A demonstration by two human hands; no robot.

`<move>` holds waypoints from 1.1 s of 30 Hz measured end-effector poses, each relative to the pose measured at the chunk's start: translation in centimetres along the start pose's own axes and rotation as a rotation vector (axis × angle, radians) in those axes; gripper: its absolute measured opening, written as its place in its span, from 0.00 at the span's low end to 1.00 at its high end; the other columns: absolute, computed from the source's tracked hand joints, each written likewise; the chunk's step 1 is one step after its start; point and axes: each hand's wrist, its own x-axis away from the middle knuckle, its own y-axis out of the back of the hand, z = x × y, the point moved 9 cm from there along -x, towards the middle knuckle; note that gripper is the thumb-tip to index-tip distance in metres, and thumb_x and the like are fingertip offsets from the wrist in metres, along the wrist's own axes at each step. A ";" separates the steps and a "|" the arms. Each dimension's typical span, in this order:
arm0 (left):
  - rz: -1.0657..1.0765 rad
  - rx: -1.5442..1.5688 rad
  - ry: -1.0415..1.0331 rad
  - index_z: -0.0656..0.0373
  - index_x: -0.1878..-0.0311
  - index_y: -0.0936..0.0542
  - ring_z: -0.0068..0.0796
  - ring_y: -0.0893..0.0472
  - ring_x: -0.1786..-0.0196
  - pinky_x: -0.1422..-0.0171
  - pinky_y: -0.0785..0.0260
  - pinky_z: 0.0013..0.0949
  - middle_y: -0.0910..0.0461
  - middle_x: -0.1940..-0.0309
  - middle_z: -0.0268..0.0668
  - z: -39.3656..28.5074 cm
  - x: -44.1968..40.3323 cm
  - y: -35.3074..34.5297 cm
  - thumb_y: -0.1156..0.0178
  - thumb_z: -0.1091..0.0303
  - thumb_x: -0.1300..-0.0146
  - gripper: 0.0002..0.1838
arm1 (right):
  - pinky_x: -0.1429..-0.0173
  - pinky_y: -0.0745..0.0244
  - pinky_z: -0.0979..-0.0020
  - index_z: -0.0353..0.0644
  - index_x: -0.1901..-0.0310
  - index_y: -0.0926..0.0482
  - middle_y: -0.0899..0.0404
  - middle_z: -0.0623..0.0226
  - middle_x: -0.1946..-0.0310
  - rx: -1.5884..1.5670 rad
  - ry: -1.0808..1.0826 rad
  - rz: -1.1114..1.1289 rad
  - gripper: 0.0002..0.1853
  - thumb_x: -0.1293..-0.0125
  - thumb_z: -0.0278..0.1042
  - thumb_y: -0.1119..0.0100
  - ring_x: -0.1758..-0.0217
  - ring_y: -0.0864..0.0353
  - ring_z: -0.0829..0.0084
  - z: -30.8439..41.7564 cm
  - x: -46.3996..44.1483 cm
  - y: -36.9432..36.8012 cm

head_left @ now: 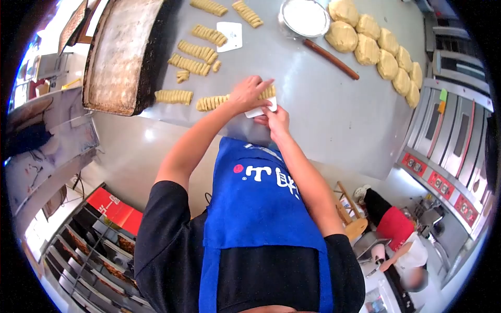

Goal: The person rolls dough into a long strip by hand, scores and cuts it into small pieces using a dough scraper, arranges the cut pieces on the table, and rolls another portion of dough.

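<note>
My left hand (250, 95) lies across a row of sliced yellow dough (213, 103), its fingers stretched out and slightly blurred. The row's far end shows just beyond those fingers. Close beside it, my right hand (275, 121) is closed on a white dough scraper (262, 108), which is against the dough near the table's front edge. Another sliced dough row (174, 97) lies to the left. Further back are several more cut rows (197, 51) and a few small loose pieces. A second flat white scraper (231, 36) lies partly under one row.
A dark-rimmed baking tray (117, 57) stands at the left. Toward the back are a bowl of white powder (305, 17), a wooden rolling pin (331, 60) and several dough balls (367, 50). Ovens (443, 151) line the right, where another person (402, 235) works.
</note>
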 end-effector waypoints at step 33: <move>-0.675 1.561 0.986 0.54 0.34 0.28 0.24 0.27 0.78 0.77 0.32 0.30 0.18 0.60 0.40 8.2 -0.1 -0.4 0.50 0.38 0.17 0.28 | 0.77 0.16 0.69 0.28 0.51 0.19 0.14 0.58 0.67 0.242 0.407 -0.297 0.11 0.24 0.30 0.39 0.77 0.14 0.70 13.8 7.4 7.9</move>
